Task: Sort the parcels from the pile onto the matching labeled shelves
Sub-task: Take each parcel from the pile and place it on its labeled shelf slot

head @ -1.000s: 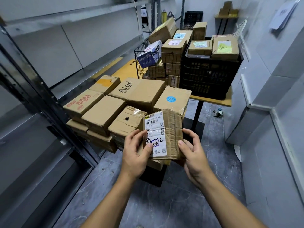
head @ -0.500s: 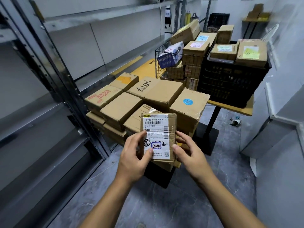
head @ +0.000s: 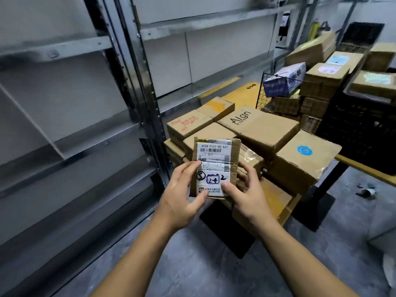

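Note:
A small flat cardboard parcel (head: 216, 155) stands upright in front of me, its white shipping label facing me with "5", "2-4" and "2" handwritten on it. My left hand (head: 182, 196) grips its lower left edge, thumb on the label. My right hand (head: 246, 194) grips its lower right edge, fingers curled behind it. Behind the parcel lies the pile of brown boxes (head: 263, 129) on a low yellow table. Grey metal shelves (head: 70, 144) fill the left side.
A black crate (head: 362, 133) and a wire basket (head: 278, 93) stacked with more boxes stand at the back right. A dark upright post (head: 137, 82) divides the shelf bays. A black table base (head: 229, 230) sits on the grey floor below my hands.
The view has swung left toward the shelves. The parcel has turned upright with its label facing me, and both hands have shifted to its lower edges.

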The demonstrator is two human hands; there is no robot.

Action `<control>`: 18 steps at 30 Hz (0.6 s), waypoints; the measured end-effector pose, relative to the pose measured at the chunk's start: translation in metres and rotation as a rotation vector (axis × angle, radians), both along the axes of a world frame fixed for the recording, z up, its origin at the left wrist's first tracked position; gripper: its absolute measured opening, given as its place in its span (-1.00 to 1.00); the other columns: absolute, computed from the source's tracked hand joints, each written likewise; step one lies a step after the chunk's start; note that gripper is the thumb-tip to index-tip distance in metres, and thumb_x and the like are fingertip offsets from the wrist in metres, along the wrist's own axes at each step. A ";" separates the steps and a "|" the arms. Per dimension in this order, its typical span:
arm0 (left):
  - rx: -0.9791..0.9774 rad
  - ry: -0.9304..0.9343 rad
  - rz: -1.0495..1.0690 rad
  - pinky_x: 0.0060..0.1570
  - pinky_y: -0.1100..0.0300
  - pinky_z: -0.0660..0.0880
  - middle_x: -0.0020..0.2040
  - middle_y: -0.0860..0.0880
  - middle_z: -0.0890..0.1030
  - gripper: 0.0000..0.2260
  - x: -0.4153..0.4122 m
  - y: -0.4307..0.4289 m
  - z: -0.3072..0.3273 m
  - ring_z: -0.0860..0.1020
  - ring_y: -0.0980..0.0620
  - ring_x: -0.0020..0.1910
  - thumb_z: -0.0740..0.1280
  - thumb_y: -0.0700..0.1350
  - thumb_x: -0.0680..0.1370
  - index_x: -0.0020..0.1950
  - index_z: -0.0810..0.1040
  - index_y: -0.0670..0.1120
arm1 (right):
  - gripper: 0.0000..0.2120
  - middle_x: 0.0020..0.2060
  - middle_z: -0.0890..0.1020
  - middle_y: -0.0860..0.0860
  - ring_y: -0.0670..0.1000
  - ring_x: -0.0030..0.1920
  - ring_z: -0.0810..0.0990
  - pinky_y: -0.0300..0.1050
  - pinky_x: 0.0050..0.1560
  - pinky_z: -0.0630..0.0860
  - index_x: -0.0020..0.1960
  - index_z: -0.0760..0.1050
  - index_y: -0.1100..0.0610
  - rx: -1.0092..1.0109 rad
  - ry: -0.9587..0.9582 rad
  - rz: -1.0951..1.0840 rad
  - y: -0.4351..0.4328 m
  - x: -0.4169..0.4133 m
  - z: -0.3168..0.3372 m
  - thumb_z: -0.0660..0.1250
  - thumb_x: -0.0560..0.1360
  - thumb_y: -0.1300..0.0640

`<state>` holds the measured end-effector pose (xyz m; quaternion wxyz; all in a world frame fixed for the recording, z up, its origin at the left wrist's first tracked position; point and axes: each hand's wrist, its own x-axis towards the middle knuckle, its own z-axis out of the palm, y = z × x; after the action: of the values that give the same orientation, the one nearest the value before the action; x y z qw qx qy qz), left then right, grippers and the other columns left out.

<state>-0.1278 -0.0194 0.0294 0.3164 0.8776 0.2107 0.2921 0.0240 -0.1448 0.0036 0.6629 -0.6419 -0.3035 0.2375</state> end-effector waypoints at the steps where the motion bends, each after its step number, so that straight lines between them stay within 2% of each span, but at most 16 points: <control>1: 0.018 0.010 0.014 0.23 0.49 0.29 0.40 0.14 0.33 -0.42 -0.006 0.011 0.007 0.30 0.38 0.31 0.36 0.06 0.49 0.49 0.27 0.09 | -0.44 0.16 0.64 -0.14 -0.07 0.22 0.62 0.04 0.17 0.62 0.22 0.38 -0.45 0.002 -0.003 0.017 0.013 -0.003 0.004 0.52 0.47 0.10; 3: 0.060 0.011 0.072 0.22 0.50 0.26 0.36 0.12 0.38 -0.44 -0.022 0.035 0.021 0.33 0.33 0.29 0.35 0.03 0.50 0.47 0.30 0.05 | -0.44 0.14 0.64 -0.13 -0.11 0.17 0.63 0.11 0.19 0.62 0.22 0.37 -0.41 0.007 -0.052 0.053 0.044 -0.010 0.013 0.52 0.48 0.12; 6: 0.136 0.027 0.204 0.29 0.23 0.35 0.30 0.04 0.47 -0.51 -0.050 0.074 0.039 0.42 0.12 0.27 0.34 0.00 0.49 0.41 0.39 -0.02 | -0.44 0.04 0.68 -0.20 -0.13 0.13 0.65 0.14 0.20 0.61 0.20 0.36 -0.42 0.029 -0.069 0.097 0.091 -0.021 0.022 0.51 0.49 0.14; 9: 0.224 0.131 0.308 0.28 0.09 0.38 0.27 -0.04 0.51 -0.57 -0.086 0.115 0.051 0.46 -0.03 0.24 0.32 0.00 0.51 0.36 0.45 -0.08 | -0.47 0.08 0.68 -0.14 -0.07 0.17 0.64 0.19 0.21 0.59 0.19 0.38 -0.42 0.041 -0.069 0.134 0.137 -0.036 0.029 0.51 0.48 0.12; 12: 0.321 0.325 0.369 0.27 0.04 0.38 0.29 -0.01 0.49 -0.58 -0.119 0.151 0.054 0.44 -0.05 0.24 0.33 0.03 0.53 0.37 0.43 -0.03 | -0.46 0.17 0.65 -0.06 0.01 0.22 0.62 0.24 0.23 0.57 0.23 0.38 -0.38 0.055 -0.044 0.160 0.173 -0.050 0.031 0.53 0.40 0.01; 15: 0.368 0.482 0.433 0.25 0.03 0.38 0.33 0.03 0.46 -0.57 -0.154 0.189 0.052 0.41 -0.04 0.26 0.26 0.09 0.55 0.40 0.39 0.02 | -0.41 0.20 0.61 -0.13 -0.02 0.25 0.60 0.21 0.25 0.56 0.27 0.35 -0.37 0.060 -0.066 0.172 0.214 -0.070 0.029 0.51 0.32 -0.14; 18: 0.395 0.575 0.458 0.25 0.05 0.36 0.33 0.04 0.44 -0.57 -0.182 0.221 0.046 0.40 -0.03 0.26 0.23 0.11 0.56 0.41 0.36 0.04 | -0.44 0.23 0.58 -0.10 -0.09 0.21 0.61 0.16 0.26 0.57 0.19 0.31 -0.51 0.082 -0.103 0.193 0.253 -0.091 0.025 0.48 0.35 -0.10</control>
<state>-0.3099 0.2018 0.0750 -0.0028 0.8977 0.4200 0.1328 -0.0666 0.1080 0.0286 0.6463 -0.5931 -0.4072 0.2544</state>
